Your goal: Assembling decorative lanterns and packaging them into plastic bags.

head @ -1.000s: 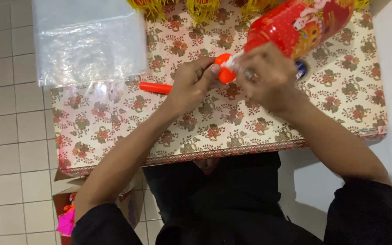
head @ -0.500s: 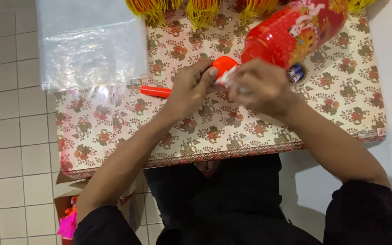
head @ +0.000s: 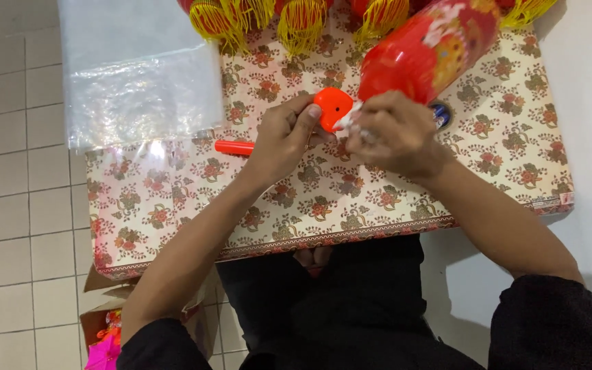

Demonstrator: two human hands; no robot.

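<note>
Glossy red lantern [head: 427, 51] lies tilted over the flowered tablecloth [head: 173, 205]; right hand [head: 392, 133] grips its lower end, while left hand [head: 284, 137] pinches a smooth orange cap [head: 332, 107] beside it.

Floral-covered table [head: 173, 205] bears orange pen [head: 234, 147], plastic bags [head: 138, 75]

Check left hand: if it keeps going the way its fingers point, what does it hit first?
The left hand points up and right; its fingertips already touch the orange plastic piece. Just past that lies the red lantern held by the right hand. Depth is unclear.
</note>
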